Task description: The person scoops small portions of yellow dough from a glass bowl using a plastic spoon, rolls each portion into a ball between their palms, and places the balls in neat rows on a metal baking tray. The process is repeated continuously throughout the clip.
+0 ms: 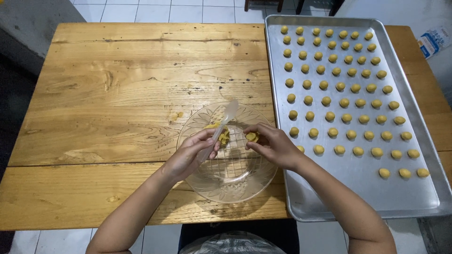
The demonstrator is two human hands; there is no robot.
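Left hand (190, 153) grips clear plastic spoon (221, 126) over patterned glass bowl (226, 186), scraping yellow dough; right hand (273, 146) fingers pinch dough lump (252, 137), w/ metal tray (329, 207) of balls at 3 o'clock.

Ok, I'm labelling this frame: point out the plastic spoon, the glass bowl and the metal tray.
plastic spoon (229, 112): head view, its bowl end.
glass bowl (235, 194): head view, near rim.
metal tray (358, 197): head view, bare floor.
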